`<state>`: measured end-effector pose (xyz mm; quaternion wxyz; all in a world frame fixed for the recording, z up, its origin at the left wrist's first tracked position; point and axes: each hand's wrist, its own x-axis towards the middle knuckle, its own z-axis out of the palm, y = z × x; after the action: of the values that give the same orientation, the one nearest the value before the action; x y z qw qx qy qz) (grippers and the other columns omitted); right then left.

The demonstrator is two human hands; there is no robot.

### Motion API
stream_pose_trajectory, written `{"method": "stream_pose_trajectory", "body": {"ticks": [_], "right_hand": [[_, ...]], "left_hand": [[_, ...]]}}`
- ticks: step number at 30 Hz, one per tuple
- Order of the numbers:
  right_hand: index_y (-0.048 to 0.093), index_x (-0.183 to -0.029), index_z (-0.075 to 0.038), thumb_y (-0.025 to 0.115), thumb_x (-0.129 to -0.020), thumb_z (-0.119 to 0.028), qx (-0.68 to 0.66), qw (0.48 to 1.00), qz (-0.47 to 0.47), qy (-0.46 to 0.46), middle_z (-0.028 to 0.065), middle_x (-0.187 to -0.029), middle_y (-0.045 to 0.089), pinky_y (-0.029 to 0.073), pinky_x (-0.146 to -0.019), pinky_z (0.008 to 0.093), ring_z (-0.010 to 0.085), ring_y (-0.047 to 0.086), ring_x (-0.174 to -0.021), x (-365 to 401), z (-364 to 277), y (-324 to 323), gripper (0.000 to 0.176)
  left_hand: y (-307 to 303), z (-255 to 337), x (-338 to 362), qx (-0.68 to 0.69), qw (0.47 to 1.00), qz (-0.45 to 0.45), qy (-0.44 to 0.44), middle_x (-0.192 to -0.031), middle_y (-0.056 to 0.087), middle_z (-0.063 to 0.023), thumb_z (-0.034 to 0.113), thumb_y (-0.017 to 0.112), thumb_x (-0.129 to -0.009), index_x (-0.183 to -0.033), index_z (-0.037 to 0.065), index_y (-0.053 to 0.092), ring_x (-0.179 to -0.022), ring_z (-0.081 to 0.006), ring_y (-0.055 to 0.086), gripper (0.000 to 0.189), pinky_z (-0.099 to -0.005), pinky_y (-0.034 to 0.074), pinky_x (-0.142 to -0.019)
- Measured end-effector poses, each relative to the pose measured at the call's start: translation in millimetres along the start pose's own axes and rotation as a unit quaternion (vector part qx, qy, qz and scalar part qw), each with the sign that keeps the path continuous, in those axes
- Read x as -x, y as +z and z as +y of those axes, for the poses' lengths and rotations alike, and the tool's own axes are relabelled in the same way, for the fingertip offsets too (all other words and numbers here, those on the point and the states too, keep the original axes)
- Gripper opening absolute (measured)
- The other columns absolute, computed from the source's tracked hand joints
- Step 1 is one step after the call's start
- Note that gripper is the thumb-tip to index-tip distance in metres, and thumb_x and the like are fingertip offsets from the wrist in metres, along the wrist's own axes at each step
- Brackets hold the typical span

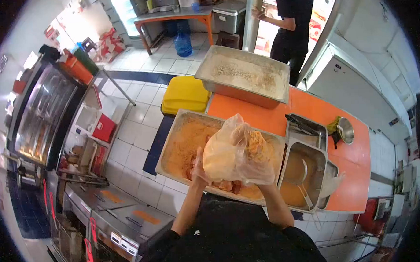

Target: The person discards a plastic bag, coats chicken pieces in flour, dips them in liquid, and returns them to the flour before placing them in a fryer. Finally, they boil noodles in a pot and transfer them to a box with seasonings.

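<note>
clear plastic was the centre of it all: a puffed bag [220,154], loaded with pale orange powder, sat up between the two hands over the long metal tray [169,140]! the left hand [200,169] was flat along one side, the right hand [258,171], sheathed in thin plastic, was at the other; the two were apart, and how far the fingers curled on the bag, i could not tell. below, reddish pieces [229,185] lay in the tray's orange powder, near the wearer's side. and around it, on the orange desk [312,110], a second tray [241,94] of pale flour stood beyond, while to the right a steel pan [322,168] held brownish liquid with a strainer [305,194] leaning in it!
</note>
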<state>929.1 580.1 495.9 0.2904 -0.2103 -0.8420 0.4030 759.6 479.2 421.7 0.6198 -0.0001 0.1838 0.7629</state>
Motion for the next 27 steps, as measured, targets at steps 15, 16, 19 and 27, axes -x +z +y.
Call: {"method": "stream_pose_trajectory", "body": {"ticks": [15, 16, 19, 27], "right_hand": [[0.052, -0.109, -0.007, 0.05, -0.094, -0.026, -0.143, 0.925, 0.166, 0.312, 0.007, -0.106, 0.057, 0.048, -0.08, 0.0338, 0.0222, 0.057, -0.096, 25.4, 66.9, 62.7, 0.025], [0.052, -0.106, -0.007, 0.046, -0.095, -0.027, -0.291, 0.845, 0.213, 0.395, 0.0075, -0.104, 0.058, 0.05, -0.079, 0.034, 0.0229, 0.058, -0.094, 21.5, 65.3, 79.7, 0.024], [0.055, -0.098, -0.009, 0.049, -0.092, -0.022, -0.576, 0.672, 0.242, 0.397, 0.0027, -0.084, 0.052, 0.045, -0.06, 0.0307, 0.016, 0.052, -0.074, 22.7, 76.1, 115.9, 0.016], [0.053, -0.105, -0.01, 0.046, -0.096, -0.024, -0.644, 0.584, 0.248, 0.427, -0.0008, -0.092, 0.05, 0.044, -0.067, 0.0246, 0.0109, 0.05, -0.08, 17.4, 81.6, 156.4, 0.018]], "left_hand": [[31.7, 51.2, -7.4, -0.545, 0.799, 0.174, 0.187, -0.11, 0.056, -0.0127, 0.016, 0.069, -0.079, -0.123, 0.008, 0.045, -0.092, -0.0221, 0.058, 0.051, -0.0347, 0.053, -0.076], [40.2, 48.7, -9.0, -0.543, 0.785, 0.164, 0.25, -0.105, 0.058, -0.0107, 0.013, 0.07, -0.08, -0.124, 0.004, 0.041, -0.087, -0.0189, 0.059, 0.054, -0.0314, 0.055, -0.07], [81.5, 38.7, -19.2, -0.588, 0.752, 0.183, 0.234, -0.11, 0.055, -0.0106, 0.006, 0.07, -0.079, -0.126, 0.004, 0.04, -0.095, -0.019, 0.056, 0.056, -0.0299, 0.052, -0.079], [98.3, 25.5, -22.5, -0.721, 0.603, 0.195, 0.28, -0.118, 0.049, -0.0103, -0.002, 0.065, -0.078, -0.128, 0.004, 0.04, -0.109, -0.0199, 0.049, 0.056, -0.0308, 0.044, -0.094]]}}
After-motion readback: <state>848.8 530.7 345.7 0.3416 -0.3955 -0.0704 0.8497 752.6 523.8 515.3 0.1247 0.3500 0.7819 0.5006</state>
